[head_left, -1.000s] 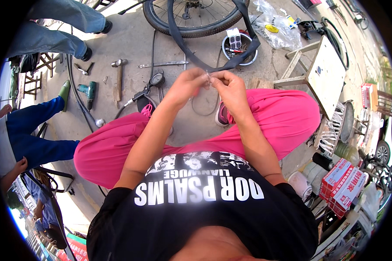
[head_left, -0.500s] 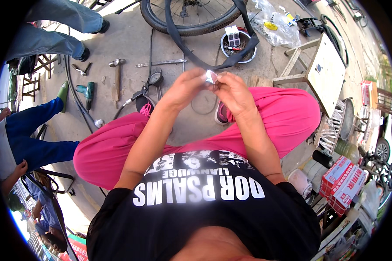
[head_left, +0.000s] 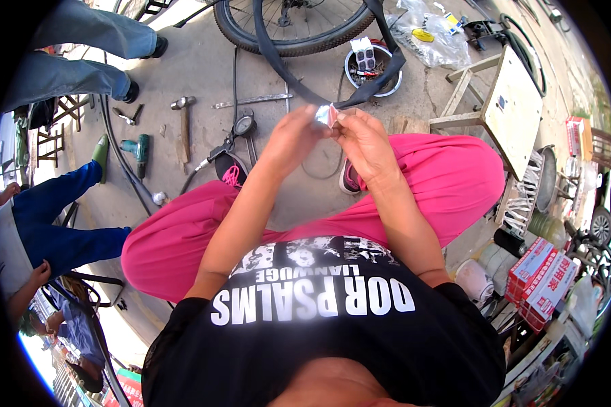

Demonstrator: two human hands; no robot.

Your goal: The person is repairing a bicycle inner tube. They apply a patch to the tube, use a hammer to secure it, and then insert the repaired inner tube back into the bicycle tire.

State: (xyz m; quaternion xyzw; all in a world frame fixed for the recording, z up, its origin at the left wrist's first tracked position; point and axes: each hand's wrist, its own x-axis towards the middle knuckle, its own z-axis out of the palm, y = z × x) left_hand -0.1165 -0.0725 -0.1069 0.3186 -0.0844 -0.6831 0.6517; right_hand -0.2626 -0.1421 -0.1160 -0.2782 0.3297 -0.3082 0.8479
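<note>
Small silvery piece (head_left: 326,116) pinched between both hands: left hand (head_left: 290,140) curled, blurred; right hand (head_left: 362,140) gripping edge.

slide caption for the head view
Left hand and right hand hold a small shiny piece near a black tube and bicycle wheel.

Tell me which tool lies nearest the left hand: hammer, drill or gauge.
The gauge, with its round dial, lies just left of the left hand; the hammer lies farther left, and the drill farthest.

More of the small silver-and-pink piece (head_left: 324,115) visible between the fingers (head_left: 347,122) than 1 second ago
</note>
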